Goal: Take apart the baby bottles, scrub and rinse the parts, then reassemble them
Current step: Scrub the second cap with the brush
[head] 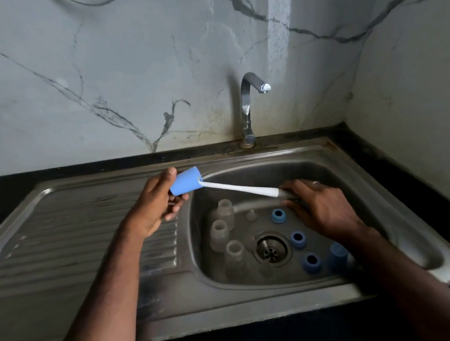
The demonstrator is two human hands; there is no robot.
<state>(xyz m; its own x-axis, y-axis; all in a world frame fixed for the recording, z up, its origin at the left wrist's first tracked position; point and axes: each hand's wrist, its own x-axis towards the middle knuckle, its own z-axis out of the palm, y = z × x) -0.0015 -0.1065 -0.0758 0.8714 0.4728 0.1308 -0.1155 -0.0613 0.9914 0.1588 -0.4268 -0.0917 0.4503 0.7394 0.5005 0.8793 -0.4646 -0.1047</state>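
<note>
- Head view: we see the left hand (156,201) curled round a blue bottle cap (186,180), held tilted above the left rim of the steel sink (383,171), its open mouth turned toward the right;
- the right hand (322,206) grips the handle end of a white bottle brush (238,188); the brush runs slanting up to the left, and its tip sits inside the cap's mouth;
- in the basin we count three clear bottle bodies (220,234) standing upright left of the drain (271,249); three blue collar rings (298,239) lie in a row to its right, well apart from the bottles;
- another blue cap (338,255) stands near the right forearm; a clear teat (250,215) sits between the bottles and the rings;
- a chrome tap (248,107) rises behind the basin; we see no water at its spout.
</note>
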